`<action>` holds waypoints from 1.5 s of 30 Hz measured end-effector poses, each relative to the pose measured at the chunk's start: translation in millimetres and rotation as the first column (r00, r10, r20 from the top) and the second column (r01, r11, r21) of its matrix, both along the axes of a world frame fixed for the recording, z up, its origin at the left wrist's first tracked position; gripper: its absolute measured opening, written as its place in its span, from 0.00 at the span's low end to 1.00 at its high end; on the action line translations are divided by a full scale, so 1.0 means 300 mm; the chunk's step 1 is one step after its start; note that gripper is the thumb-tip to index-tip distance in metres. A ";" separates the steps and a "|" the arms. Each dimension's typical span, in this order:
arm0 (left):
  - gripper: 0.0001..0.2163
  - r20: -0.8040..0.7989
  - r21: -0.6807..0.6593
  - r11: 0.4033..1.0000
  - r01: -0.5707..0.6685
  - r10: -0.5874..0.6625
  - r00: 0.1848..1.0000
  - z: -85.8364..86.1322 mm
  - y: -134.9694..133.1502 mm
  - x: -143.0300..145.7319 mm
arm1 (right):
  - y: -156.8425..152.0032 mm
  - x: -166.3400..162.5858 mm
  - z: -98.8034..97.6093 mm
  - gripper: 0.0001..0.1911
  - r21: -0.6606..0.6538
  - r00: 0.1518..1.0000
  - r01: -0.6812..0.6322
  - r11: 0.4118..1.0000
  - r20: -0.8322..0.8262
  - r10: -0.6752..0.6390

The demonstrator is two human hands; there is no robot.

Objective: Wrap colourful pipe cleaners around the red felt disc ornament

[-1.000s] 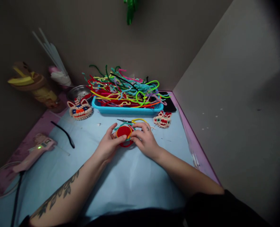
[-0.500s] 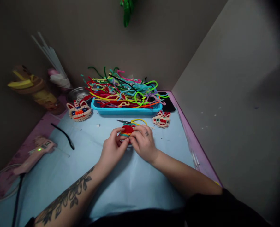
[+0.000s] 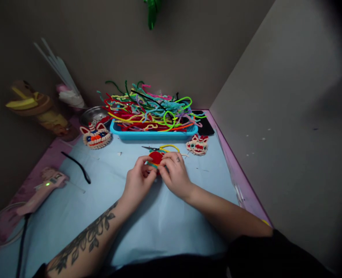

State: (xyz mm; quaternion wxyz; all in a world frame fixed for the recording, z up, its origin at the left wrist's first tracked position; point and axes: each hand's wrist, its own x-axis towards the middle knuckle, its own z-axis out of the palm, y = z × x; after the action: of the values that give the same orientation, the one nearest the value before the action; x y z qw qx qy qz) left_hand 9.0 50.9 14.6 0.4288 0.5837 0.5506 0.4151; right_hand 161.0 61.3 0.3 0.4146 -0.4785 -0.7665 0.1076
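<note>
Between my two hands is a small red pipe-cleaner piece [image 3: 156, 157] with teal and orange strands along its near side. My left hand [image 3: 140, 177] pinches its left end, thumb and fingers closed. From the right, my right hand [image 3: 175, 172] grips it with bent fingers, and the fingertips of both hands nearly meet. The fingers hide part of the piece. Just beyond it lie scissors [image 3: 171, 147] with yellow handles, blades pointing left, close to my right knuckles.
A blue tray [image 3: 156, 136] heaped with pipe cleaners [image 3: 153, 108] stands at the back. Lion-head figures [image 3: 96, 136] [image 3: 197, 145] flank it. A phone [image 3: 206, 125] and metal bowl [image 3: 93, 114] sit behind. At left lie a black strand [image 3: 77, 166] and a lit pink glue gun [image 3: 42, 191].
Both hands stay nearly in place around the red piece, which shows slightly more of its red face. The view has shifted slightly.
</note>
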 end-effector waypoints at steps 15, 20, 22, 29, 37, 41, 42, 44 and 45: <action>0.17 0.058 -0.051 0.999 -0.007 0.010 0.998 -0.007 0.011 0.000 | -0.002 0.012 -0.004 0.03 0.099 0.996 0.026 0.995 0.087 -0.035; 0.19 0.008 -0.026 1.000 -0.013 0.013 1.000 -0.012 0.006 0.006 | -0.007 0.004 0.005 0.04 0.015 1.000 -0.007 1.000 0.004 0.007; 0.18 -0.008 -0.013 1.000 -0.021 0.021 1.000 -0.015 0.004 0.008 | -0.011 -0.005 0.006 0.05 -0.039 0.998 0.001 0.999 -0.067 -0.003; 0.15 -0.032 0.055 0.998 -0.011 0.013 0.999 -0.026 0.000 0.014 | -0.017 -0.022 0.004 0.06 -0.169 0.974 0.028 0.985 -0.215 -0.065; 0.18 0.199 0.022 1.000 0.015 -0.019 0.980 -0.057 0.011 0.017 | -0.006 -0.005 -0.007 0.05 -0.171 0.971 0.051 0.984 -0.223 -0.089; 0.17 0.201 0.013 1.000 0.006 -0.008 0.980 -0.051 0.013 0.016 | 0.002 -0.007 -0.011 0.05 -0.193 0.963 0.086 0.977 -0.235 -0.131; 0.18 0.205 -0.004 1.000 0.003 -0.002 0.979 -0.046 0.014 0.017 | 0.005 -0.008 -0.010 0.05 -0.189 0.964 0.097 0.977 -0.228 -0.140; 0.19 0.227 -0.051 0.999 -0.008 0.020 0.974 -0.033 0.016 0.019 | 0.007 -0.007 -0.007 0.05 -0.162 0.969 0.113 0.980 -0.198 -0.144; 0.20 0.245 -0.077 0.997 -0.019 0.037 0.969 -0.027 0.018 0.020 | 0.006 -0.006 -0.005 0.04 -0.139 0.975 0.113 0.984 -0.178 -0.137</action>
State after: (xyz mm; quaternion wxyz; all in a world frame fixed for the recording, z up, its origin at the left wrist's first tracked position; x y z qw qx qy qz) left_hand 15.0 56.1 6.6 0.5093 0.5034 0.5164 0.4696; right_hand 159.1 63.1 -1.2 0.4590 -0.5393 -0.6841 0.1743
